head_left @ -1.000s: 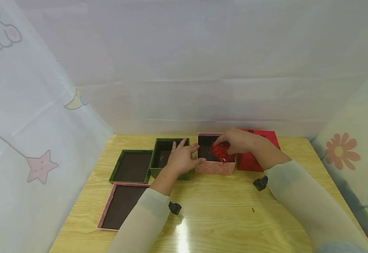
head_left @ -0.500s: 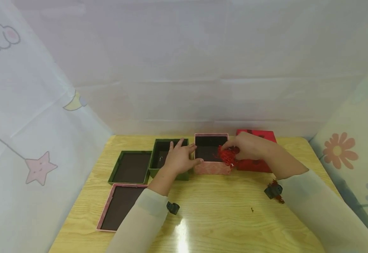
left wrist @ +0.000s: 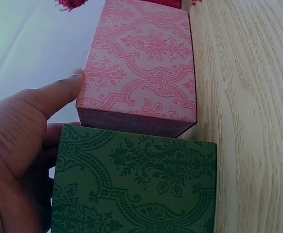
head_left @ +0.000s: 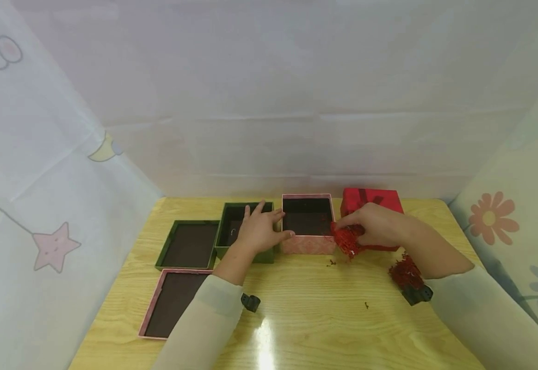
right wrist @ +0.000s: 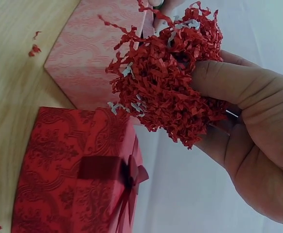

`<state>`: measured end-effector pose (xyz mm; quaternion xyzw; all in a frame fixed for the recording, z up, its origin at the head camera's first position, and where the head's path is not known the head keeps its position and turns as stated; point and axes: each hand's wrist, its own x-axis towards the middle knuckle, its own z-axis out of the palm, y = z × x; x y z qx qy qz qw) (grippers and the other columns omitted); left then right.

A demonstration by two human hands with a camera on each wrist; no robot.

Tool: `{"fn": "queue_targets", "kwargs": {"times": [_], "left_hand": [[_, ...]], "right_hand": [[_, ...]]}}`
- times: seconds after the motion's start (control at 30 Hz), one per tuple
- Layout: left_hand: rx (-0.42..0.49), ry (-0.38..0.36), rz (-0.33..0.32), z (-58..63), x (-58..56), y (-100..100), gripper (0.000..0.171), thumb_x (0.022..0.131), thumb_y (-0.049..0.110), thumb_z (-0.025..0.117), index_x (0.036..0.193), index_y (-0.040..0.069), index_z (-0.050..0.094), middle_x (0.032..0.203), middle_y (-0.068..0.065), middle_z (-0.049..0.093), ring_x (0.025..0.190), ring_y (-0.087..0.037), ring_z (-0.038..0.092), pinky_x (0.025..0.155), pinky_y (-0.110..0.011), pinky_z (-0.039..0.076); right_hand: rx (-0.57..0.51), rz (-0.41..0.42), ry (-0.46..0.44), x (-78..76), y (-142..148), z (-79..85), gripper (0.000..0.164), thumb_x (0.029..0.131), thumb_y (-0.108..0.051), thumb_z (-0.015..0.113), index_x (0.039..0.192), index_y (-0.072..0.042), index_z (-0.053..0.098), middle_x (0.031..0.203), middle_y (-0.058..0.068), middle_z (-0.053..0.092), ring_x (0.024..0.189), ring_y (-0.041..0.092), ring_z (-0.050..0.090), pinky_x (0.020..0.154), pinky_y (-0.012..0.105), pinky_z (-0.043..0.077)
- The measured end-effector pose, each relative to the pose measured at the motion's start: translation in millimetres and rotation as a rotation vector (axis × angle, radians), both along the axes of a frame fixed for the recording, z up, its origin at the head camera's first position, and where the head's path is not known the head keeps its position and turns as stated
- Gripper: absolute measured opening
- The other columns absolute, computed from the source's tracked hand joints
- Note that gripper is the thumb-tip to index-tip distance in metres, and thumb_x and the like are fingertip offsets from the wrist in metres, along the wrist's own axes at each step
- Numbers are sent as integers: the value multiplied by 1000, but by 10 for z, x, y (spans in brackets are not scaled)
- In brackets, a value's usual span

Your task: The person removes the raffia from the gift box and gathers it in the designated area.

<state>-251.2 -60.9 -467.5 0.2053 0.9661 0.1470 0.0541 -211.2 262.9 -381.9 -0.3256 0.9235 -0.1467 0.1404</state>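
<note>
My right hand (head_left: pixel 384 226) pinches a clump of red shredded paper (right wrist: pixel 166 77) between thumb and fingers, a few pale bits mixed in. In the head view the clump hangs at the right front corner of the uncovered pink patterned box (head_left: pixel 308 244), beside the red lidded box (right wrist: pixel 59 165) with its ribbon bow. My left hand (head_left: pixel 257 231) lies with spread fingers over the green patterned box (left wrist: pixel 136 184), which is also uncovered. Its thumb reaches the pink box's top edge in the left wrist view. Dark interiors show in both uncovered boxes.
A green-rimmed lid (head_left: pixel 190 244) and a pink-rimmed lid (head_left: pixel 171 303) lie inside-up at the left of the wooden table (head_left: pixel 315 318). Another heap of red shredded paper (head_left: pixel 406 272) sits by the right wrist. Small paper scraps (head_left: pixel 331 262) lie before the pink box.
My right hand has lifted the shredded paper out of the pink box and carried it rightward. Scraps now lie in front of that box. The left hand has stayed in place.
</note>
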Motion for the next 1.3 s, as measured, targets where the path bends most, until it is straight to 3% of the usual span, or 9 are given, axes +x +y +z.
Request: {"fn": "queue_targets", "kwargs": {"times": [0.1, 0.23, 0.37, 0.63, 0.97, 1.13, 1.3], "left_hand": [[3, 0, -1, -2, 2, -11, 77, 92, 72, 62, 155, 30, 51, 160, 4, 46, 160, -29, 8, 124, -65, 0], [9, 1, 1, 9, 1, -17, 77, 91, 73, 62, 154, 29, 52, 160, 4, 47, 160, -29, 8, 124, -65, 0], [11, -10, -3, 29, 0, -14, 78, 91, 72, 63, 154, 29, 52, 160, 3, 46, 160, -29, 7, 124, -65, -1], [-26, -12, 12, 61, -13, -23, 78, 91, 72, 63, 154, 29, 53, 160, 3, 47, 160, -30, 8, 124, -65, 0], [-12, -22, 0, 15, -24, -29, 77, 93, 72, 61, 155, 27, 51, 161, 3, 45, 160, -29, 6, 124, -64, -1], [-9, -20, 1, 12, -31, -33, 78, 93, 72, 61, 155, 27, 51, 161, 5, 45, 160, -29, 6, 125, -64, -1], [-6, -21, 3, 15, -41, -37, 77, 92, 72, 62, 155, 29, 51, 161, 6, 45, 160, -29, 6, 125, -64, -1]], "right_hand": [[-9, 7, -9, 79, 45, -29, 57, 82, 5, 75, 130, -25, 74, 73, -15, 58, 61, 6, 40, 54, 23, 39], [-24, 8, -15, 200, 121, -92, 55, 82, 7, 76, 127, -25, 75, 101, -14, 72, 74, 4, 55, 62, 23, 49], [-25, 10, -8, 319, 218, -197, 56, 80, 8, 78, 125, -25, 75, 116, -12, 72, 91, 4, 63, 74, 25, 55], [-32, -4, -44, 483, 400, -468, 56, 80, 7, 76, 124, -26, 76, 114, -15, 72, 92, 4, 63, 74, 25, 55], [-96, -54, -117, 622, 597, -821, 53, 81, 8, 76, 128, -17, 75, 114, -3, 75, 78, -1, 57, 62, 20, 50], [-98, -72, -104, 649, 691, -987, 55, 80, 10, 75, 127, -19, 75, 121, 1, 74, 85, 0, 62, 63, 20, 50], [-85, -77, -74, 676, 718, -1032, 53, 80, 9, 77, 126, -19, 75, 121, 1, 74, 98, 7, 66, 71, 23, 54]]}}
